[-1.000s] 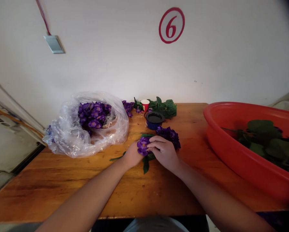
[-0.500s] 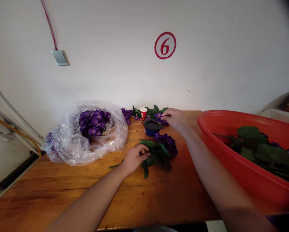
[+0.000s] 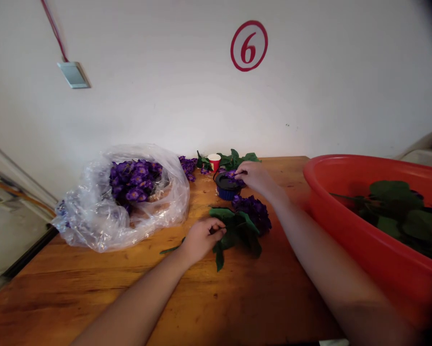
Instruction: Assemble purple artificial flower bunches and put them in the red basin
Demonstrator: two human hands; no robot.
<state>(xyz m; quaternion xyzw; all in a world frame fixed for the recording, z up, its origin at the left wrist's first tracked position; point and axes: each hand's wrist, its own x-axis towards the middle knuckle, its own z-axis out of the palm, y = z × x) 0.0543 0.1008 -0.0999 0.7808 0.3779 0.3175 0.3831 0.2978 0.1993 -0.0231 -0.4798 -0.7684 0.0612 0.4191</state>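
Note:
My left hand [image 3: 206, 236] is closed round the stem of an artificial flower [image 3: 254, 214], whose dark purple head points right and whose green leaves hang over the table. Farther back, my right hand [image 3: 254, 174] pinches a small purple blossom [image 3: 232, 175] at the right rim of a blue pot [image 3: 227, 192]. Dark contents fill this pot, and the blossom hangs over them; whether it touches them I cannot tell. A red and white paper cup [image 3: 214, 162] stands just behind the pot.
On the left lies a clear plastic bag [image 3: 169, 211] full of purple blossoms [image 3: 136, 180]. A large red basin [image 3: 331, 202] with leafy stems [image 3: 396, 206] takes up the right side. More leaves [image 3: 239, 157] and blossoms [image 3: 187, 166] lie along the wall on the wooden table [image 3: 129, 283].
My right hand has moved left with the blossom, from beside the pot to over its rim. My left hand keeps its hold on the flower stem. The view has shifted slightly.

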